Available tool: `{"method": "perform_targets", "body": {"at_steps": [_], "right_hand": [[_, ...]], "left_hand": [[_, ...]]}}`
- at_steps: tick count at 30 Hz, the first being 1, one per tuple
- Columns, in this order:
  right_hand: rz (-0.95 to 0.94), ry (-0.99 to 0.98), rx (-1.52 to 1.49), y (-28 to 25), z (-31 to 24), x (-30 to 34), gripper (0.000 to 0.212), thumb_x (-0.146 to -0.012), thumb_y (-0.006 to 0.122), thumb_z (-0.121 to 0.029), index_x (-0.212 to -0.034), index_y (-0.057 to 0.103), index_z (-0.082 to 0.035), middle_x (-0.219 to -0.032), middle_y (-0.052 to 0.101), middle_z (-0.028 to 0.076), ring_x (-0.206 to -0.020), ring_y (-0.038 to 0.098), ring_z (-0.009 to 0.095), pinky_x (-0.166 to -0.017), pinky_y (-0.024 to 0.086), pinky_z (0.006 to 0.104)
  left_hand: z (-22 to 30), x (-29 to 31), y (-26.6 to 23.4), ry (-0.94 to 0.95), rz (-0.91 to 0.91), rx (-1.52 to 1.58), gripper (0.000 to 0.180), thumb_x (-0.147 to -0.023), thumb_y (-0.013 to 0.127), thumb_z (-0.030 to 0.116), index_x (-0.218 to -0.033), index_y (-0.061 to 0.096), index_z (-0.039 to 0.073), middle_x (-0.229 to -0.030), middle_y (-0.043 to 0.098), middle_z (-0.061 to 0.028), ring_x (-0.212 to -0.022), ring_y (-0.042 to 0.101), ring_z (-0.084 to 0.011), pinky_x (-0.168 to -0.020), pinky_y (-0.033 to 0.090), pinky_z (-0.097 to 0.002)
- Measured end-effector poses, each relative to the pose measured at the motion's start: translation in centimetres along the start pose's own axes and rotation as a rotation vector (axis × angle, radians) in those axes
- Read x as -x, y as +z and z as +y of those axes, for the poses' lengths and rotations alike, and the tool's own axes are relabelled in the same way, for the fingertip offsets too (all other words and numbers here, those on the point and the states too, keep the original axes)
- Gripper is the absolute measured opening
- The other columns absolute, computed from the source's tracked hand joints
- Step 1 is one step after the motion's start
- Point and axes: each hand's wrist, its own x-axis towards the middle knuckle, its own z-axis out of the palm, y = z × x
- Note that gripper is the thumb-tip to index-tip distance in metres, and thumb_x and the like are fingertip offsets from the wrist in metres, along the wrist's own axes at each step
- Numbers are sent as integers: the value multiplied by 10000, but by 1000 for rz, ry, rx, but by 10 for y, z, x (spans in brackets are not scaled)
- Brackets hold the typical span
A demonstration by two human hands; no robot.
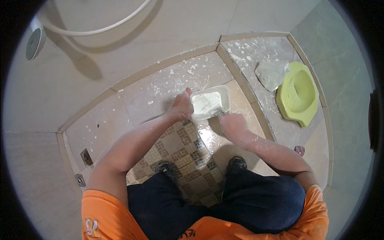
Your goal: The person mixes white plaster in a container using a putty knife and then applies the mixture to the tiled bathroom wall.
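Observation:
A white rectangular plastic tub [228, 97] is in front of me above the floor, partly filled with white paste [206, 102]. My left hand [183, 106] is closed on the tub's left side. At the near right corner, my right hand [234, 124] is closed round a small tool, likely a putty knife [216, 112], whose end dips into the paste. Most of the tool's handle is hidden in the fist. White residue coats both of my hands and forearms.
A yellow-green squat toilet pan [300, 94] sits on the raised step at right, beside a clear plastic bag [272, 75]. White flakes litter the tiles. A shower head [35, 45] hangs at upper left. A square hole [86, 157] and floor drain [80, 180] lie left.

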Motion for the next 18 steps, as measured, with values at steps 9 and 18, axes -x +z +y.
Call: {"method": "perform_targets", "body": {"at_steps": [9,18], "right_hand": [[23,-6,-30,9,4,-4,410,-891,581,-95,-1295,650,-117,-857,707,175,-778,732,332,-649,582,449],[22,46,-81,-7,11,-19,249,-962,597,-234,-1042,728,-38,-783,716,168,-780,745,335,-666,600,455]], "left_hand": [[-2,-5,-6,-1,-38,46,367,-863,644,127,-1192,526,13,-902,684,-209,-924,698,-374,-827,524,-461],[13,0,-20,-62,-43,65,356,-841,661,158,-1145,549,11,-1044,686,-306,-1064,653,-487,-907,512,-537]]}}
